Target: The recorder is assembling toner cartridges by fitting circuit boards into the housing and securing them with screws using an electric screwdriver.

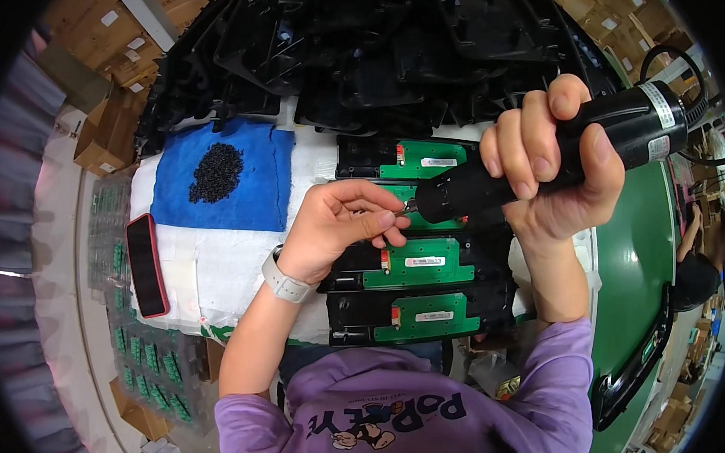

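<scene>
My right hand [558, 167] is wrapped round a black electric screwdriver [630, 130], held tilted with its nose down to the left. At that nose, my left hand [338, 225] pinches thumb and fingers together by the metal bit [411, 206]. Anything small between those fingertips is too tiny to make out. Beneath both hands lies a column of black plastic housings [348, 312], each carrying a green circuit board [421, 275] with a white label and a red-and-white connector. The screwdriver and my hands partly cover the second board from the top.
To the left, a blue cloth [172, 188] bears a heap of small black screws [216, 174]. A red-edged phone [147, 266] lies below it. Black plastic parts [371, 55] are piled at the back. A cord [702, 72] loops off the screwdriver. Trays of green boards [146, 359] sit lower left.
</scene>
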Available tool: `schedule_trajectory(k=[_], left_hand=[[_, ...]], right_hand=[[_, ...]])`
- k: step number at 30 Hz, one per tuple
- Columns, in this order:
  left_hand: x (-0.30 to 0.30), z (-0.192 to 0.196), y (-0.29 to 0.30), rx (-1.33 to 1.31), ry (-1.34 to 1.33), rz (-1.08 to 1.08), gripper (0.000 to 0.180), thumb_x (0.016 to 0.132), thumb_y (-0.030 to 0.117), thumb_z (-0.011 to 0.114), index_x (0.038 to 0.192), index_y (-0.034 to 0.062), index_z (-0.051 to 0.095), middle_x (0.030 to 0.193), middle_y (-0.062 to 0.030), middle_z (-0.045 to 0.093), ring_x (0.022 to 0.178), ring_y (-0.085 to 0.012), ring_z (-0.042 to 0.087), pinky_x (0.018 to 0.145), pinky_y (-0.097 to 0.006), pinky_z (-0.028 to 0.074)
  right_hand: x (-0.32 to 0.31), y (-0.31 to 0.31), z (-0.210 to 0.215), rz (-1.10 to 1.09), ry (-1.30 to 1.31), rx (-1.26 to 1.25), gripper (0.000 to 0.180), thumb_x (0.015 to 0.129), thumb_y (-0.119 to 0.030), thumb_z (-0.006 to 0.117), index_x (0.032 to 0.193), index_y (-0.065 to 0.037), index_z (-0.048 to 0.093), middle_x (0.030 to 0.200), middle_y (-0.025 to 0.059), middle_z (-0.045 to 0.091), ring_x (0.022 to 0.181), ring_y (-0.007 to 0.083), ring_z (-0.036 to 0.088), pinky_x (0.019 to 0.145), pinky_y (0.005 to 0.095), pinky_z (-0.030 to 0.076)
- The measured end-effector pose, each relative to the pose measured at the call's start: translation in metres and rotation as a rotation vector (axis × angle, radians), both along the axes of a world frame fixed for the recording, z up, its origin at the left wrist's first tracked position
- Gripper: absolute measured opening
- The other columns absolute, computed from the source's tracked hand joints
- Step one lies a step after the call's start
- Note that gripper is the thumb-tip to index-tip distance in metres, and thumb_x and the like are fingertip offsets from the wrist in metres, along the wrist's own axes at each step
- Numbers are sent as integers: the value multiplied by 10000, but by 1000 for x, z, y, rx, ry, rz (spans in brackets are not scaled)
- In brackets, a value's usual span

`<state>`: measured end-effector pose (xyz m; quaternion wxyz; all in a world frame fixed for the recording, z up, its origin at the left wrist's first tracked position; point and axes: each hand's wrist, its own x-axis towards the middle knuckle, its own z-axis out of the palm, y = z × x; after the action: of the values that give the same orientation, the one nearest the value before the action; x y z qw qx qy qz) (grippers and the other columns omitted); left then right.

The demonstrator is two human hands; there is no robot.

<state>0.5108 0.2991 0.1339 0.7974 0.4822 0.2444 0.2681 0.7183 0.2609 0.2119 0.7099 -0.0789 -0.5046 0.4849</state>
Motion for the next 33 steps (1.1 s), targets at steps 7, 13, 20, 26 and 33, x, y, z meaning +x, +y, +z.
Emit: schedule_trajectory(k=[7, 13, 20, 26, 33], left_hand=[[-3, 5, 2, 80, 78, -45, 141, 814, -27, 624, 954, -46, 621, 873, -145, 674, 779, -202, 678, 626, -225, 506], [-2, 5, 1, 59, 87, -45, 138, 796, -67, 624, 933, -67, 618, 861, -158, 666, 800, -219, 680, 667, -236, 531], [-3, 3, -2, 119, 41, 14, 116, 786, -86, 621, 900, -72, 610, 852, -166, 661, 790, -230, 682, 689, -247, 547], [-4, 1, -2, 28, 21, 86, 120, 825, 10, 624, 938, -30, 616, 862, -143, 669, 765, -200, 679, 646, -231, 524], [-5, -5, 2, -87, -96, -7, 148, 857, 59, 609, 983, -18, 605, 876, -142, 672, 772, -202, 678, 651, -236, 526]], right_hand=[[-3, -1, 1, -1, 26, -29, 230, 902, -220, 406, 1027, -46, 490, 599, 39, 455, 451, 142, 442, 518, 314, 409], [-6, -3, -1, -1, 34, -89, 201, 897, -203, 415, 1000, -48, 490, 591, 39, 447, 455, 144, 442, 515, 315, 403], [-11, -5, 2, -152, 120, -263, 185, 886, -233, 458, 930, -62, 512, 581, 28, 450, 450, 146, 434, 509, 317, 389], [-11, -6, -2, -150, 162, -134, 224, 909, -249, 413, 969, -62, 520, 612, 30, 465, 469, 151, 439, 540, 333, 401], [-3, -6, -6, -60, 32, 25, 280, 914, -274, 407, 1065, -66, 519, 642, 24, 477, 506, 141, 448, 583, 324, 405]])
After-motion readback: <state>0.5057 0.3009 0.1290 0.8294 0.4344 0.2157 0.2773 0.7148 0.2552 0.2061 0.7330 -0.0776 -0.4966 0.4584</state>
